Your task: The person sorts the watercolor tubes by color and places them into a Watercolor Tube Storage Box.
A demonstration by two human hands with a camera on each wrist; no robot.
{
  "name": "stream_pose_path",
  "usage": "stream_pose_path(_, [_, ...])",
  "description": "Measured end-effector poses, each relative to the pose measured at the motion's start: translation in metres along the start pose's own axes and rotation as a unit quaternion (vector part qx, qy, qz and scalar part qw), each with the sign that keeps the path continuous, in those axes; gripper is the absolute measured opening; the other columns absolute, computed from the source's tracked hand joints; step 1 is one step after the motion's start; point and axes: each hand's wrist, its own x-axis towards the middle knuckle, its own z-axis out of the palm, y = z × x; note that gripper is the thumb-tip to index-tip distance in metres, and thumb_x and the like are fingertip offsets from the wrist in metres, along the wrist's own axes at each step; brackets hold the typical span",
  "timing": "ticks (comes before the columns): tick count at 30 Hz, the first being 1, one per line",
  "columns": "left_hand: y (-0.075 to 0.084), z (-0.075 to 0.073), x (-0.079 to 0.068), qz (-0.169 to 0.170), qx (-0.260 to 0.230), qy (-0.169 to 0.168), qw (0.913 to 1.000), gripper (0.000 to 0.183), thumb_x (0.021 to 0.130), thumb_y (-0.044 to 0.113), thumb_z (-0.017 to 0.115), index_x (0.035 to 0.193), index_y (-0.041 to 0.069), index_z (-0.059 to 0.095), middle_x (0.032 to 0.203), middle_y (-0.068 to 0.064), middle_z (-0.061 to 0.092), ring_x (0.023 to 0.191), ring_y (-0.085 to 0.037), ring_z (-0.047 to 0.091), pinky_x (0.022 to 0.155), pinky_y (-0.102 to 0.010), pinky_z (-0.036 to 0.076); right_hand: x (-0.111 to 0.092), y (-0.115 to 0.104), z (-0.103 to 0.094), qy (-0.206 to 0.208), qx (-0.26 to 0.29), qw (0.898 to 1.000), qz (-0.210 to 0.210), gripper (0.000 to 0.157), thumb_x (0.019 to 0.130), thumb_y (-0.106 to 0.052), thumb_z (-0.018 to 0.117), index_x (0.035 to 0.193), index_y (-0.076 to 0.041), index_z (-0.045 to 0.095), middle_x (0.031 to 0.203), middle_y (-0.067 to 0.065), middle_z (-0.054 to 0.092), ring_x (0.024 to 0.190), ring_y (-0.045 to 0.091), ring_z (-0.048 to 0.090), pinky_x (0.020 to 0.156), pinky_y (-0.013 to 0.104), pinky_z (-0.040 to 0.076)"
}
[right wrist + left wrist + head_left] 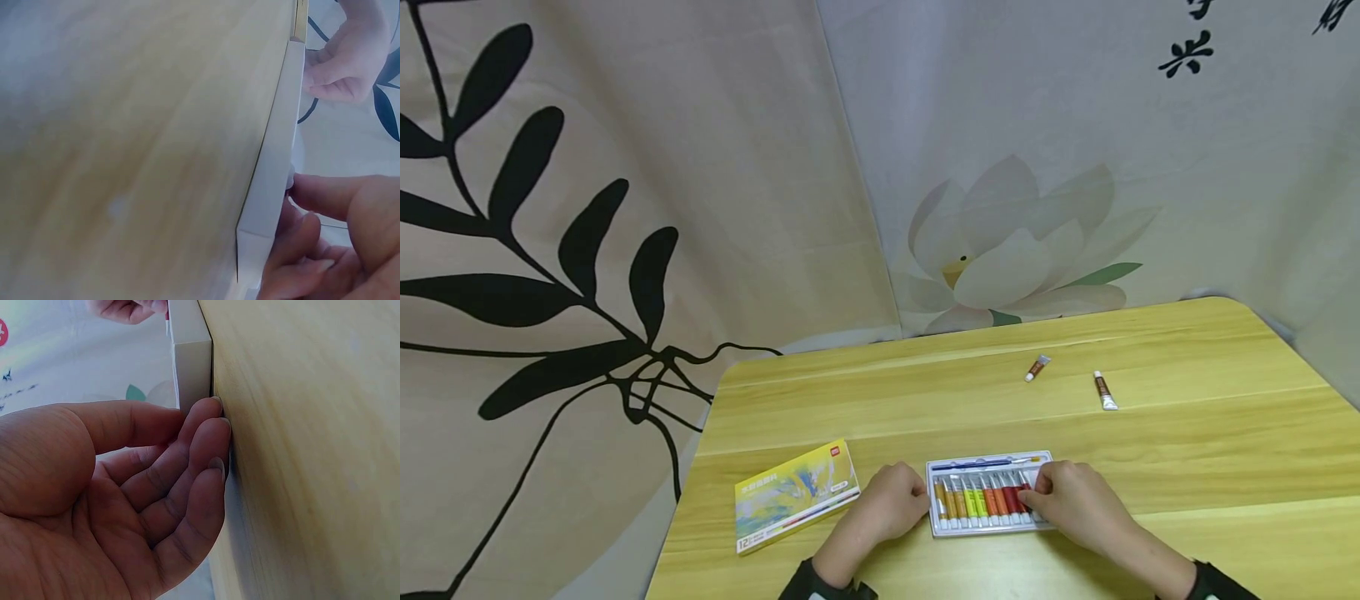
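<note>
A white tray [985, 532] of paint tubes lies on the table, its tubes running from ochre through yellow and orange to dark red. A thin paintbrush [977, 464] lies along its far side. At the tray's left end, my left hand [895, 500] holds the edge, thumb near the top and curled fingers low by the tabletop. My right hand [1078, 504] reaches over the right end, thumb and index finger pinching a paint tube among the red ones. That hand hides the tubes at this end. In the right wrist view, the tray's white side [275, 156] runs past the right fingers.
A yellow paint box [797, 496] lies left of the left hand. Farther back on the wooden table [880, 392] are two loose brown paint tubes, one tube [1037, 367] nearer the middle and another tube [1105, 391] to its right. Printed curtains hang behind the table.
</note>
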Motion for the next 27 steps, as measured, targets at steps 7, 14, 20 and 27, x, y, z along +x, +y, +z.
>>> stream_pose_path(7, [0.0002,-0.0005,0.0002,0.002,0.003,0.001,1.0,0.032,0.081,0.011,0.06,0.049,0.012,0.057,0.042,0.011,0.038,0.039,-0.007,0.036,0.037,-0.021,0.025,0.0003,0.0023,0.0,0.004,0.001,1.0,-0.011,0.034,0.076,-0.028,0.075,0.055,-0.023,0.048,0.051,-0.012,0.045,0.045,0.004,0.037,0.042,0.022,0.032])
stream_pose_path(14, [0.0005,-0.001,0.0002,0.0,-0.002,-0.006,1.0,0.032,0.083,0.012,0.06,0.051,0.012,0.059,0.042,0.01,0.041,0.039,-0.008,0.036,0.037,-0.022,0.026,-0.0025,0.0035,-0.0009,-0.012,0.015,1.0,-0.015,0.031,0.077,-0.023,0.074,0.058,-0.023,0.049,0.052,-0.011,0.045,0.046,0.004,0.038,0.042,0.022,0.033])
stream_pose_path(20, [0.0009,-0.0009,0.0003,-0.002,0.001,-0.006,1.0,0.032,0.083,0.013,0.06,0.051,0.011,0.059,0.043,0.01,0.038,0.039,-0.008,0.035,0.037,-0.022,0.025,-0.0059,0.0039,-0.0035,-0.022,0.024,0.999,-0.018,0.029,0.078,-0.021,0.073,0.059,-0.022,0.051,0.053,-0.012,0.047,0.048,0.005,0.038,0.045,0.023,0.035])
stream_pose_path(27, [0.0,-0.0004,0.0005,0.002,0.001,-0.005,1.0,0.032,0.083,0.012,0.06,0.051,0.012,0.059,0.043,0.01,0.038,0.039,-0.008,0.035,0.038,-0.022,0.025,-0.0061,0.0065,-0.0019,-0.034,0.031,0.999,-0.014,0.028,0.079,-0.023,0.073,0.06,-0.021,0.051,0.054,-0.01,0.047,0.048,0.006,0.038,0.045,0.023,0.036])
